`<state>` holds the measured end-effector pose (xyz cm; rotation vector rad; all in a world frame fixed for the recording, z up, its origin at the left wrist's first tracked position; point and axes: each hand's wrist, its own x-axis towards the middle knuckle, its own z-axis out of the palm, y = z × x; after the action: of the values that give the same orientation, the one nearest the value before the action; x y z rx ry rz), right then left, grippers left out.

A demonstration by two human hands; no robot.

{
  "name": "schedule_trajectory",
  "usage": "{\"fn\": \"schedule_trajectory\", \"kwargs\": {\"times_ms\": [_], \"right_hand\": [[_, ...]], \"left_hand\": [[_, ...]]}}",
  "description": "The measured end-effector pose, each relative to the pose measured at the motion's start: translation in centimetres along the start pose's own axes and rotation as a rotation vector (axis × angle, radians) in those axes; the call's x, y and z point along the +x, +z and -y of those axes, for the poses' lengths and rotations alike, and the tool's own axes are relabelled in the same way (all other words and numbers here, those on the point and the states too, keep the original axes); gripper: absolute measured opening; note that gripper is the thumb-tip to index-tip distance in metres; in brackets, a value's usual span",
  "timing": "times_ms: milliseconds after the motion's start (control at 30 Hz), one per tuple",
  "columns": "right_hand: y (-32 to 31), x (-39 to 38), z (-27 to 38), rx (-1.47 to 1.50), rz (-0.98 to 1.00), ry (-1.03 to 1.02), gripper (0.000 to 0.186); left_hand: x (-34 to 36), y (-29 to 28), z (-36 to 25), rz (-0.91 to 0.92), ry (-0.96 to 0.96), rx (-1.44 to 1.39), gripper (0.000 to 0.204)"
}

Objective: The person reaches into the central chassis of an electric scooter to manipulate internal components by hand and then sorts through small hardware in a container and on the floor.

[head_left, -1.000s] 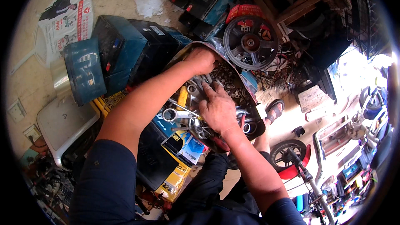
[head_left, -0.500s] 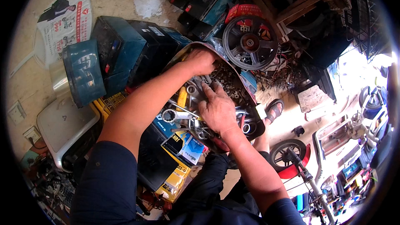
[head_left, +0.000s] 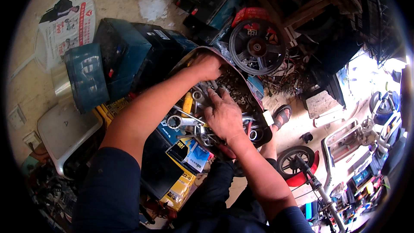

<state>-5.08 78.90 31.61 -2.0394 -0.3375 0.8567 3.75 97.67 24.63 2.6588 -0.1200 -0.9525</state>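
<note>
A deep tool bin [head_left: 249, 87] stands before me, full of metal parts. Small nuts and bolts [head_left: 235, 82] lie in its far half. My left hand [head_left: 207, 66] reaches down into the far left end, with its fingers bent out of sight, so I cannot tell what they touch. My right hand [head_left: 224, 117] lies over the wrenches in the middle, fingers stretched and apart, tips on the metal pieces. Beside it are a large ring wrench [head_left: 174, 122], a yellow-handled tool [head_left: 187, 104] and a red-handled tool [head_left: 249, 127]. Part of the pile is hidden under my hands.
Dark teal battery-like boxes [head_left: 123, 45] stand left of the bin, near a printed hand fan [head_left: 64, 28]. A spoked wheel hub [head_left: 257, 47] sits against the far right side. Yellow and blue cartons [head_left: 183, 183] lie nearer me. A sandalled foot [head_left: 282, 117] and a small wheel [head_left: 295, 162] are at right.
The whole view has shifted slightly. My left hand has turned a little at the far end of the bin, while my right hand stays spread over the wrenches.
</note>
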Motion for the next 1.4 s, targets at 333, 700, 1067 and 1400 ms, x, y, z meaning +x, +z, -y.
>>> {"fn": "schedule_trajectory", "kwargs": {"times_ms": [333, 700, 1067, 1400], "right_hand": [[0.2, 0.0, -0.2, -0.006, 0.001, -0.005, 0.057], [0.0, -0.1, 0.0, 0.029, 0.001, 0.003, 0.056], [0.0, 0.0, 0.0, 0.018, -0.014, -0.003, 0.057], [0.0, 0.0, -0.5, -0.010, -0.030, -0.007, 0.055]], "left_hand": [[0.2, -0.2, -0.1, 0.022, -0.006, -0.076, 0.039], [0.3, 0.9, 0.5, -0.053, 0.009, -0.080, 0.039], [-0.3, -0.2, 0.5, 0.065, -0.055, -0.096, 0.038], [1.0, 0.2, -0.9, 0.096, -0.171, -0.179, 0.048]]}}
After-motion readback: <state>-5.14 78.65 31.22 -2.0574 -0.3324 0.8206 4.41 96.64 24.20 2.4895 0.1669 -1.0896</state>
